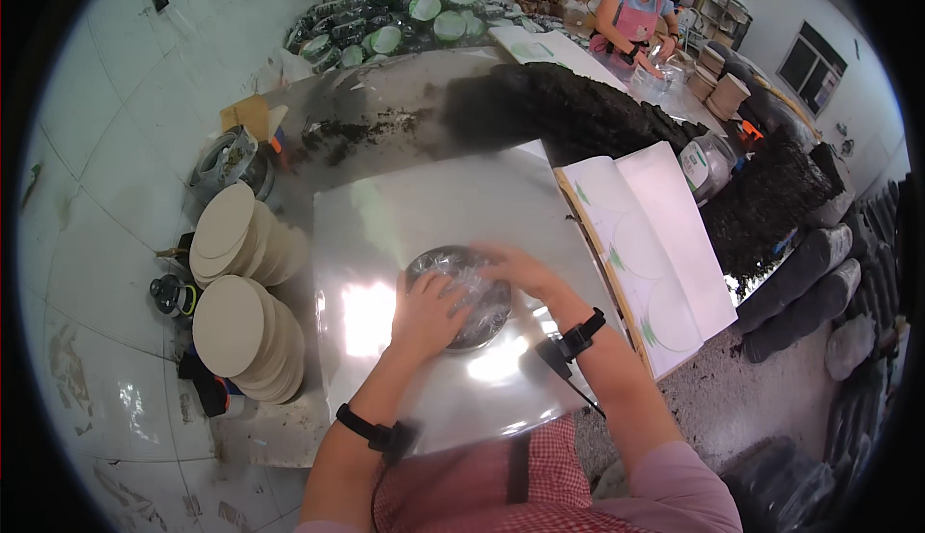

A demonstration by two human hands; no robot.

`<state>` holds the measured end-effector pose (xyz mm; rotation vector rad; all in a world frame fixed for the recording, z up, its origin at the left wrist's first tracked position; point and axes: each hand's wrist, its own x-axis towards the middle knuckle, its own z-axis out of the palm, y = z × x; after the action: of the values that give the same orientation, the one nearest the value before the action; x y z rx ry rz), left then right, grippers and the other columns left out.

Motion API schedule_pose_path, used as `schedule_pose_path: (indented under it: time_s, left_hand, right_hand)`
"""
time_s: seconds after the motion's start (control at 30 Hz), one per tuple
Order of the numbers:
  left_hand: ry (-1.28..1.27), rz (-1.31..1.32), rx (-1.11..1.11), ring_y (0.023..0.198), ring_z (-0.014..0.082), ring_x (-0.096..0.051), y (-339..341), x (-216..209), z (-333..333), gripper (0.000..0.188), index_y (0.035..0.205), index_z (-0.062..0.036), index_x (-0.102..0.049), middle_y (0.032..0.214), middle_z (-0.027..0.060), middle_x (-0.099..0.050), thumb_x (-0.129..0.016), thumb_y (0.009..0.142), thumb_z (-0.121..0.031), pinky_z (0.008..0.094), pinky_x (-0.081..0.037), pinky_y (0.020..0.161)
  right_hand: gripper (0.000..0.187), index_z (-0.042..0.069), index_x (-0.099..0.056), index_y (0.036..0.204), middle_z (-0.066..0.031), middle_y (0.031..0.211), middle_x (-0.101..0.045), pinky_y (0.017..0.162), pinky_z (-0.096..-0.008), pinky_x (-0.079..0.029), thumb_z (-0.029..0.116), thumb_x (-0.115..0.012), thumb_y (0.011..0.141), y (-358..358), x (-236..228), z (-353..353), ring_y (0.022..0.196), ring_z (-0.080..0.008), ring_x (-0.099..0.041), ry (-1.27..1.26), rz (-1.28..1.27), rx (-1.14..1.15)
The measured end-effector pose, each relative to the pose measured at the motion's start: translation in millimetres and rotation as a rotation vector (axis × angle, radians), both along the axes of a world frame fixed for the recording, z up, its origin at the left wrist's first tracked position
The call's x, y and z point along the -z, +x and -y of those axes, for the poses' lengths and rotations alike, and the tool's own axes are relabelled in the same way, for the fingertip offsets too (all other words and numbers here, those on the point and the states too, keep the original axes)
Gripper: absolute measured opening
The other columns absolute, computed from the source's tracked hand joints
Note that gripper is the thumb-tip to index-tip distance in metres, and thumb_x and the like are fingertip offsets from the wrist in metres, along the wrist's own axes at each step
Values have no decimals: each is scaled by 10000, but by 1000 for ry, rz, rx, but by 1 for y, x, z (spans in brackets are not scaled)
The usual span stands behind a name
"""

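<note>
A round dark cake-shaped bundle (488, 326) under crinkled clear film lies on a large shiny transparent sheet (376, 225) in front of me. My left hand (427, 313) rests on its left side, fingers spread over the film. At its far right edge is my right hand (517, 268), with the fingers stretched out across the top and slightly blurred. Both hands touch the wrapping from opposite sides, and part of the bundle is hidden beneath them.
Stacks of round cardboard discs (231, 326) stand on the left. White printed sheets (646, 253) lie to the right, past a wooden strip (602, 263). Dark crumbly material (549, 99) spreads behind. Wrapped round packs (385, 22) are heaped farther back, where another person (636, 13) works.
</note>
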<state>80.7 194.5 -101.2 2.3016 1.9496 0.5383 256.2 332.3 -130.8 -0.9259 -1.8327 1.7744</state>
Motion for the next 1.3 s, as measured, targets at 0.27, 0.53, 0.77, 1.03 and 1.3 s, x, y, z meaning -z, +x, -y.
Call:
schedule_pose_path:
  time_s: [0.27, 0.53, 0.77, 1.03, 1.3]
  left_hand:
    - [-47, 50, 5, 1208, 222, -420, -6, 0, -2, 244, 995, -191, -698, 1158, 19, -563, -593, 833, -340, 586, -157, 1085]
    - [43, 131, 2, 1179, 251, -447, 2, 9, -7, 218, 942, -171, -693, 1099, 32, -583, -644, 768, -293, 594, -161, 1080]
    - [41, 77, 18, 1174, 271, -445, 5, 5, -4, 202, 950, -161, -685, 1082, 41, -569, -632, 787, -268, 600, -155, 1079]
    - [8, -1, 24, 1189, 278, -425, -5, 10, -3, 213, 977, -180, -676, 1095, 49, -549, -533, 860, -285, 601, -151, 1079]
    - [33, -29, 28, 1179, 297, -425, -4, 18, -5, 219, 988, -176, -678, 1097, 63, -549, -524, 870, -279, 611, -168, 1065]
  right_hand:
    - [516, -25, -493, 1264, -198, 1130, -598, 912, -368, -438, 151, -632, 800, -29, 37, 4, 1040, -239, -566, 715, 665, 96]
    - [554, 14, -397, 1368, -127, 1313, -520, 1003, -296, -371, 192, -606, 887, 234, -58, 21, 1202, -200, -488, 402, 501, 631]
    - [618, 101, -460, 1349, -182, 1331, -501, 997, -325, -391, 288, -684, 804, 341, 0, 103, 1233, -300, -486, 1063, 1297, 359]
    - [263, 50, -648, 1031, -123, 923, -678, 809, -312, -482, 262, -527, 932, 346, -49, 45, 930, -207, -641, 1015, 525, 1524]
    - [417, 80, -683, 858, -125, 867, -672, 896, -433, -441, 368, -399, 963, 363, 6, 45, 978, -286, -613, 744, 1501, 852]
